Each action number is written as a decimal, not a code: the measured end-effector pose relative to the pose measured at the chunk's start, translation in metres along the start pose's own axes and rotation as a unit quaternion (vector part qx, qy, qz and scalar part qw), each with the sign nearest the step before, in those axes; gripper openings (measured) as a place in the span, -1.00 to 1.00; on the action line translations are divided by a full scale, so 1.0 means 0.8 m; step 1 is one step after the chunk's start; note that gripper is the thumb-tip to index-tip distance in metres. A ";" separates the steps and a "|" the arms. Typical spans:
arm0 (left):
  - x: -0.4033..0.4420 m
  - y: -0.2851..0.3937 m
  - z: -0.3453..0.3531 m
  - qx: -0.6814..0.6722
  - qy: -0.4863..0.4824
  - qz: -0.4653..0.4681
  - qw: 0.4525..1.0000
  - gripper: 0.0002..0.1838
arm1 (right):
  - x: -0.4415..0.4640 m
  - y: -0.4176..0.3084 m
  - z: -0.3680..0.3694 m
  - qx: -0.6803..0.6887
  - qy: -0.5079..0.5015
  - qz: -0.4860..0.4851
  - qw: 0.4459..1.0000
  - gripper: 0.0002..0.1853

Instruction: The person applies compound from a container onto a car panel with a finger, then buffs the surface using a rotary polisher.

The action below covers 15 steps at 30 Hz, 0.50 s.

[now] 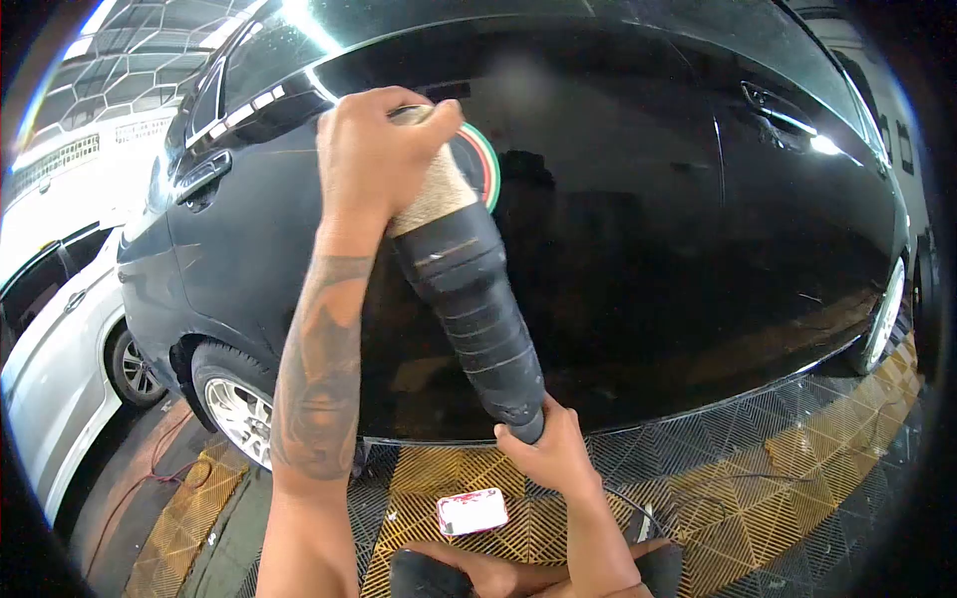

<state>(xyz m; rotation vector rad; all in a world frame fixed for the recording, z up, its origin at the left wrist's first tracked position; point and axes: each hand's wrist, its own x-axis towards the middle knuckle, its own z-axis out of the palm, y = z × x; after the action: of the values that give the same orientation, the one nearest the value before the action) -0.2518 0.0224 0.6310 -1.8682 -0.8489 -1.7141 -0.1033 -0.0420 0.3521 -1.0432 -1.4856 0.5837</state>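
A polisher, its body wrapped in black with a tan covering over the head, slants up across the middle of the view. My left hand grips the covered head from above, thumb to the right. Lower down, my right hand is wrapped round the rear end of the handle. The green and red edge of a round pad shows behind the head, against or very near the black car's side. The pad's face is hidden.
Yellow and black grid tiles cover the floor, with a white, red-edged rectangular object on them. A dark cord runs near my right forearm. A white car stands at left, near a reddish cable.
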 end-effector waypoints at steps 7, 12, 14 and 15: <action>0.003 -0.061 -0.054 0.026 -0.010 -0.032 0.999 -0.52 | 0.020 0.000 0.057 -0.003 -0.026 -0.047 0.999 -0.48; 0.000 -0.100 -0.079 0.039 -0.007 -0.057 0.998 -0.51 | 0.027 -0.014 0.083 -0.018 -0.055 -0.043 0.997 -0.43; -0.003 -0.117 -0.088 0.055 0.009 -0.045 0.997 -0.53 | 0.030 -0.012 0.092 -0.024 -0.069 -0.044 0.996 -0.41; -0.005 -0.125 -0.091 0.057 0.008 -0.046 0.997 -0.53 | 0.032 -0.011 0.096 -0.030 -0.080 -0.046 0.995 -0.39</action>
<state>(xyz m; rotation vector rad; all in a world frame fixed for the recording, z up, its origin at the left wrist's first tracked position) -0.3741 0.0406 0.6285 -1.7642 -1.0181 -1.6948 -0.1777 -0.0091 0.3567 -0.9870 -1.6920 0.5722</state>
